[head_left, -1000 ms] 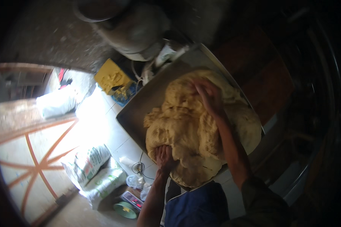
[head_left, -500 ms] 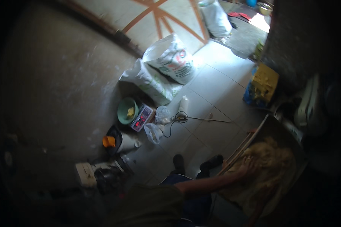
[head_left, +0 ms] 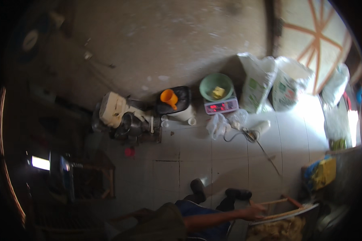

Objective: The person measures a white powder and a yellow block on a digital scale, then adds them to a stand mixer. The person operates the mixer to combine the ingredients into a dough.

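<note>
My right hand reaches out to the lower right and rests with fingers spread on the rim of a metal tray on a wooden stand. Pale yellow dough lies in the tray just below the hand, which holds nothing. My left hand hangs low at the lower left in deep shadow; its fingers are too dim to read. My two dark shoes stand on the white tiled floor between the hands.
On the floor ahead are a green bowl on a digital scale, an orange jug, two printed sacks, a crumpled plastic bag and a cable. A pale machine and a wooden crate stand left; a yellow box stands right.
The view has swung from the dough tray to the floor. Both hands have left the dough; my right hand now rests on the tray's rim.
</note>
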Available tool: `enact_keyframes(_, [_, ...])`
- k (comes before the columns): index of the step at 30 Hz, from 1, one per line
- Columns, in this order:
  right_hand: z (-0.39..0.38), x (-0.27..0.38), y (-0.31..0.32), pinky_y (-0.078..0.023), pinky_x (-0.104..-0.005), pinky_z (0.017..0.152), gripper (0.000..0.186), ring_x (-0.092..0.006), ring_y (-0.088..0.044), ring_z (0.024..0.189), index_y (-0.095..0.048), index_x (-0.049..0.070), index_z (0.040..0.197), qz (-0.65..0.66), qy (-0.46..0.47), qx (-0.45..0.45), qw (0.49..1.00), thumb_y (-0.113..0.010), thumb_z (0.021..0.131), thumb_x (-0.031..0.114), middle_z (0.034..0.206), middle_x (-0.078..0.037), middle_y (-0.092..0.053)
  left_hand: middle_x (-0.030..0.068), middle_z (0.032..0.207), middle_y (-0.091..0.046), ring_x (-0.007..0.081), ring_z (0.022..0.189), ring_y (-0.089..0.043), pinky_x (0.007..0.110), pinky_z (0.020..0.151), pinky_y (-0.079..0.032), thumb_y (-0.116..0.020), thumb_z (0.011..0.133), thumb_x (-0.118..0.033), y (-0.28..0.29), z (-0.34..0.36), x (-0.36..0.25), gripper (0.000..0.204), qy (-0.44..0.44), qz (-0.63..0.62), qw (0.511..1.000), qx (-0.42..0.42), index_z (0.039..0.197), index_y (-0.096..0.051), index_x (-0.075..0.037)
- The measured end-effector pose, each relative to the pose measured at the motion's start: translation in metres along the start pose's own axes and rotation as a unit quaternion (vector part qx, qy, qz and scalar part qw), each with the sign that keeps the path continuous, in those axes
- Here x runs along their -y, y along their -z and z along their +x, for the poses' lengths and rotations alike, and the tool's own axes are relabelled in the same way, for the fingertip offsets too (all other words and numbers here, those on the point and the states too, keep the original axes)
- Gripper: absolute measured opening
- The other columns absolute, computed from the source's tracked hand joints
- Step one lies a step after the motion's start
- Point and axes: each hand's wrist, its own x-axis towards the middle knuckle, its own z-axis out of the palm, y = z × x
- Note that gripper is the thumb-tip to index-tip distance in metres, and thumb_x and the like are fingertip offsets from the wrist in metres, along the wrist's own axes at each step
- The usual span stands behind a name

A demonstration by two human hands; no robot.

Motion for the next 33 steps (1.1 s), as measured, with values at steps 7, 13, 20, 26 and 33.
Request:
enact_keyframes(7, [-0.011, 0.171, -0.038, -0.047, -0.0413, 0.095, 0.048, -0.0296, -0.057, 0.113, -0.042, -0.001, 0.136, -0.006, 0.104, 0.003, 0.995, -0.05, 0.094, 0.02, 0.126, -0.019, -0.057, 0.0122, 0.082, -0.069, 0.0247, 0.08, -0.067, 0.039, 0.073, -0.051, -0.064, 0.086, -0.022, 0.072, -0.424, 0.244, 0.022, 0.318, -0.047, 0.848, -0.421, 0.096, -0.068, -0.003])
enact_keyframes(13, [-0.09, 0.327, -0.091, -0.046, -0.0393, 0.096, 0.054, -0.0271, -0.054, 0.117, -0.038, 0.0, 0.139, 0.077, 0.181, -0.004, 0.98, -0.055, 0.091, 0.017, 0.129, -0.018, -0.055, 0.0129, 0.105, -0.065, 0.0198, 0.089, -0.067, 0.031, 0.074, -0.054, -0.058, 0.08, 0.005, 0.138, -0.638, 0.199, 0.033, 0.432, -0.258, 0.669, -0.547, 0.112, -0.059, -0.003])
enact_keyframes(20, [-0.308, 0.611, -0.244, -0.042, -0.041, 0.099, 0.058, -0.0264, -0.047, 0.124, -0.035, 0.006, 0.144, 0.406, 0.211, 0.425, 0.781, -0.057, 0.09, 0.013, 0.134, -0.011, -0.05, 0.0163, 0.142, -0.044, 0.0292, 0.136, -0.037, 0.04, 0.111, -0.029, -0.052, 0.087, -0.005, 0.309, -0.594, 0.138, 0.052, 0.009, -0.035, 0.745, -0.666, 0.138, -0.044, -0.006])
enact_keyframes(26, [-0.487, 0.77, -0.405, -0.042, -0.042, 0.101, 0.051, -0.0247, -0.044, 0.127, -0.04, 0.008, 0.141, 0.156, 0.222, 0.694, 0.667, -0.051, 0.094, 0.025, 0.136, -0.015, -0.05, 0.0187, 0.146, -0.039, 0.0317, 0.139, -0.032, 0.057, 0.113, -0.008, -0.038, 0.097, -0.043, 0.422, -0.587, 0.233, 0.058, 0.245, 0.18, 0.607, -0.735, 0.141, -0.041, -0.005])
enact_keyframes(33, [-0.553, 0.829, -0.596, -0.048, -0.0387, 0.094, 0.046, -0.0205, -0.058, 0.112, -0.051, 0.008, 0.133, 0.034, 0.132, 0.849, 0.51, -0.052, 0.094, 0.034, 0.124, -0.014, -0.06, 0.0156, 0.136, -0.05, 0.0328, 0.135, -0.037, 0.071, 0.105, -0.011, -0.054, 0.093, -0.04, 0.41, -0.792, 0.52, 0.044, 0.429, 0.016, 0.582, -0.69, 0.122, -0.058, -0.007])
